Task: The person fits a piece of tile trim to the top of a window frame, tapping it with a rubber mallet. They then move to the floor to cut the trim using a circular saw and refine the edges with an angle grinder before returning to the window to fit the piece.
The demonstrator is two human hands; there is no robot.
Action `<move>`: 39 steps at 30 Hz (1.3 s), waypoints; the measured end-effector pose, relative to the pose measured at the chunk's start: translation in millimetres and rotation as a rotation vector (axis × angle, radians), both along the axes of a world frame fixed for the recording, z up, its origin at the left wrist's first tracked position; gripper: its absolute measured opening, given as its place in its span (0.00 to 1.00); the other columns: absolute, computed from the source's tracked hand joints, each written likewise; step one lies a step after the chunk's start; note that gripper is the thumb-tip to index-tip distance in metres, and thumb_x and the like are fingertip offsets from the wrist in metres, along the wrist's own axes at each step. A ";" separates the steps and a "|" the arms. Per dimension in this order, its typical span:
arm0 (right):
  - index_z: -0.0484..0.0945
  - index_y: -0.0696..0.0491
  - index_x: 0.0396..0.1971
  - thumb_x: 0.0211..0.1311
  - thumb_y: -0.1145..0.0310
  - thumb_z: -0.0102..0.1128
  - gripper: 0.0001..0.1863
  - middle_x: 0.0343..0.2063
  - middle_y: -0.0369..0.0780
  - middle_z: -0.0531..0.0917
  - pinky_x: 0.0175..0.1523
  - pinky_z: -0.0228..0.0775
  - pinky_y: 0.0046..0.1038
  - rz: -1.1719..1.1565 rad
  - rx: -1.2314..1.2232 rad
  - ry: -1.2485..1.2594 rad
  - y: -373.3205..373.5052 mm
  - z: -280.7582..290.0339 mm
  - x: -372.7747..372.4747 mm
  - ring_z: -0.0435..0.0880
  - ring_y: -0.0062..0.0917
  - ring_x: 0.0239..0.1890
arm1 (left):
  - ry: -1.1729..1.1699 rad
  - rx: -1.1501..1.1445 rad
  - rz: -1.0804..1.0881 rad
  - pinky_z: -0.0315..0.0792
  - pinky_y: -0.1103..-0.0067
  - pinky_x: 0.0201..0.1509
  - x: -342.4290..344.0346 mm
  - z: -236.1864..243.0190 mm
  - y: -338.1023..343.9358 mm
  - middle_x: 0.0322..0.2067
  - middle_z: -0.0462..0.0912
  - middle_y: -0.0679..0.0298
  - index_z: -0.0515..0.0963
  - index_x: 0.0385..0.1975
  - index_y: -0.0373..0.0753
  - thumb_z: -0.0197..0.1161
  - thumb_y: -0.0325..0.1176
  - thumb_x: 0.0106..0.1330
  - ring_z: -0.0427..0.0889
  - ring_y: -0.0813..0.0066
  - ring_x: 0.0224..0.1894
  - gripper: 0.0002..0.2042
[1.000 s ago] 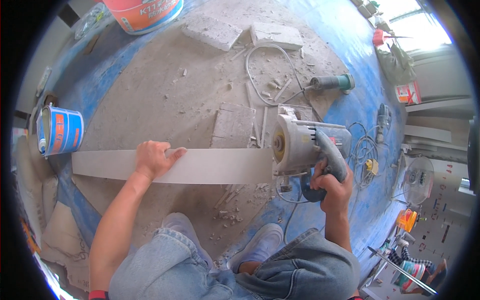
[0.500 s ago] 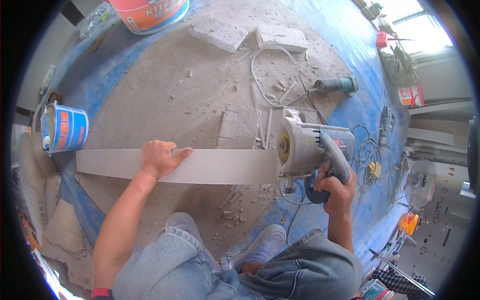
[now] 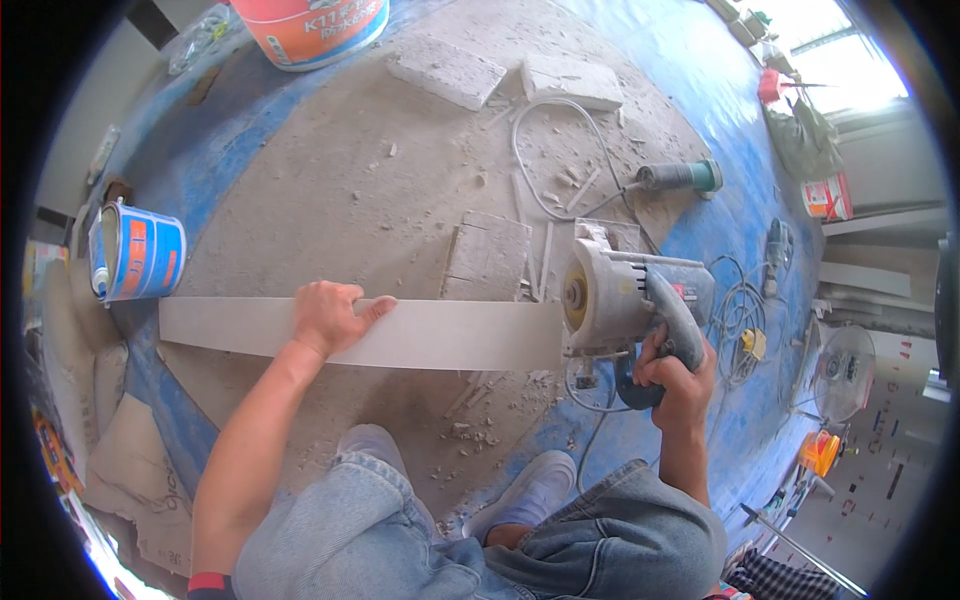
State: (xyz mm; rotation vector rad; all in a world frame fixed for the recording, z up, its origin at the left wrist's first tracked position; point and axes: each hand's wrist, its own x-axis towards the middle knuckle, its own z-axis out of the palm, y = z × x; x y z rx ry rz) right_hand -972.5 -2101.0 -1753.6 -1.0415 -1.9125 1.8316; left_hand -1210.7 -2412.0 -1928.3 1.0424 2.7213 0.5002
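My left hand [image 3: 330, 320] grips a long white tile strip [image 3: 460, 333] lying crosswise before me, thumb on its upper face. My right hand [image 3: 675, 375] is closed round the handle of a grey power saw [image 3: 620, 295] with a yellowish disc facing left, beside the strip's right end. Broken white board pieces [image 3: 488, 250] lie just beyond the strip, among chips and rubble. A blue paint can [image 3: 145, 255] stands near its left end.
A pink bucket [image 3: 310, 30], white blocks [image 3: 445, 75], a green-and-grey hand tool [image 3: 675, 177] with a looped cord and coiled cables [image 3: 735, 310] surround the dusty floor [image 3: 300, 180]. A person's checkered clothing [image 3: 760, 575] shows at lower right, near long metal rods.
The whole scene has shifted slightly rightward in the picture; both hands keep their holds on strip and saw. The person at lower right shows less than a second ago.
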 end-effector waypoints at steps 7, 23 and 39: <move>0.74 0.59 0.30 0.35 0.78 0.55 0.14 0.20 0.39 0.78 0.27 0.65 0.21 0.009 -0.006 0.026 2.3 -3.3 1.2 0.74 0.21 0.20 | -0.004 -0.014 0.006 0.69 0.62 0.22 0.3 -1.2 0.4 0.12 0.75 0.51 0.71 0.06 0.39 0.55 0.72 0.58 0.78 0.48 0.20 0.38; 0.73 0.59 0.29 0.37 0.77 0.53 0.12 0.18 0.40 0.76 0.25 0.64 0.22 -0.003 -0.028 0.033 -1.6 -1.5 -0.6 0.72 0.22 0.18 | -0.026 0.015 0.002 0.65 0.61 0.21 0.7 1.6 0.6 0.10 0.71 0.51 0.69 0.06 0.37 0.54 0.72 0.59 0.74 0.45 0.18 0.39; 0.72 0.61 0.31 0.38 0.75 0.52 0.14 0.18 0.40 0.73 0.25 0.67 0.24 0.005 -0.028 -0.018 -0.1 -1.3 2.8 0.70 0.23 0.16 | -0.016 -0.020 0.009 0.69 0.63 0.22 -0.1 1.1 0.5 0.11 0.74 0.52 0.71 0.05 0.39 0.55 0.73 0.57 0.77 0.49 0.18 0.38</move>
